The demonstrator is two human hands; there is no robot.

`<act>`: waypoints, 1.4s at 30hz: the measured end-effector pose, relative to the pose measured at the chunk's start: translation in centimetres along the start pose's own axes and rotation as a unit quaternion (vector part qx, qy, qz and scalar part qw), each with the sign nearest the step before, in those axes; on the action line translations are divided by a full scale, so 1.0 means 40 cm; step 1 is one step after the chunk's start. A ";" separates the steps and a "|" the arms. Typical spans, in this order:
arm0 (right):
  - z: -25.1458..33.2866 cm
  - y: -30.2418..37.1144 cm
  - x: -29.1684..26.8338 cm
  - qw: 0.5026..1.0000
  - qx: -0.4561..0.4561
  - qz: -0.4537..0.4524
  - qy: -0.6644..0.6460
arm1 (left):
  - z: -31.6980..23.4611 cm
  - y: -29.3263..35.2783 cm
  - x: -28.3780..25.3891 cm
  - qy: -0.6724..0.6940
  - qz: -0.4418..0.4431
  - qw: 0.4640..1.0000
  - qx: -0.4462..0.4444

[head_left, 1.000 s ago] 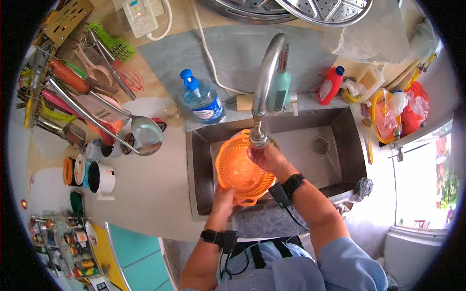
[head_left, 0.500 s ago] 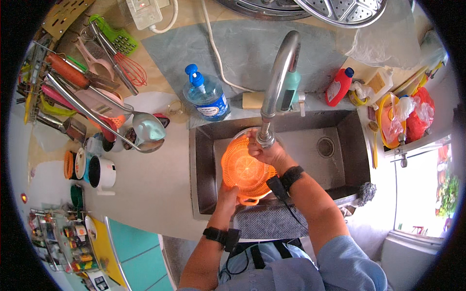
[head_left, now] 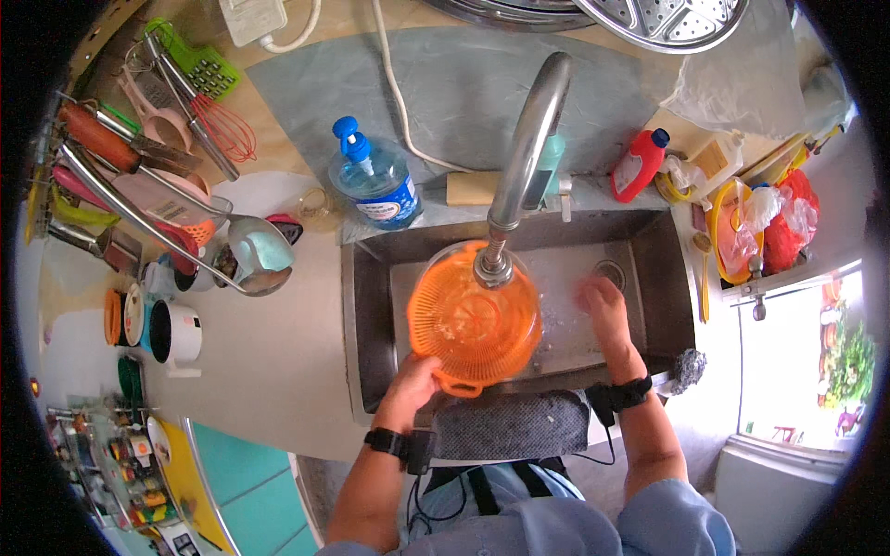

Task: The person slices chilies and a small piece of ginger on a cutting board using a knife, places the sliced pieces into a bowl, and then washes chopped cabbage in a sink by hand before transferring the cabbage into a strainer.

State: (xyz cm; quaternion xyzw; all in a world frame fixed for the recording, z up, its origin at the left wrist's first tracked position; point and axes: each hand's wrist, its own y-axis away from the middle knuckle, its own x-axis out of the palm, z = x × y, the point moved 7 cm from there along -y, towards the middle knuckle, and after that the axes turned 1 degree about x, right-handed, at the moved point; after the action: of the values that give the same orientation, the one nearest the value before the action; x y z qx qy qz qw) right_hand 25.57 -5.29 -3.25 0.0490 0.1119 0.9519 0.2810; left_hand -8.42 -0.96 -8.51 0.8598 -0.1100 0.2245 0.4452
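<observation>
An orange plastic colander is over the left part of the sink, under the faucet. My left hand grips its rim beside the loop handle at the near left. Behind and to the right of the colander shows a clear rim, perhaps of a bowl; most of it is hidden. Over the sink's right part, near the drain, is my right hand, apart from the colander. Its fingers are blurred by motion, and nothing plainly shows in them.
A blue pump bottle, a sponge block and a red bottle line the back edge. Ladles stick out on the left. A dark mat covers the front edge; a steel scrubber lies at the right corner.
My right hand has left the colander and moved right toward the drain. The colander shows more fully under the faucet, with my left hand still on its rim. The whole view has shifted slightly.
</observation>
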 end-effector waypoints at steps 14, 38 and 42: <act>-0.197 0.096 0.101 0.918 0.302 0.252 0.046 | -0.005 -0.067 0.033 -0.167 0.027 0.981 0.099; 0.103 0.249 -0.079 0.777 -0.338 -0.225 0.481 | -0.040 0.152 -0.160 -0.207 -0.084 0.971 0.088; 0.049 0.205 -0.032 0.736 -0.204 -0.068 0.642 | -0.039 0.161 -0.136 -0.213 -0.045 0.971 0.100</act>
State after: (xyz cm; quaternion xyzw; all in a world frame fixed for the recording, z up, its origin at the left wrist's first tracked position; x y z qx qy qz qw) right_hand 22.65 -12.35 0.59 -0.6397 0.0715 0.7359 0.2100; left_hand -16.14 -3.50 -5.76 0.9322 -0.1406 0.0257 0.3326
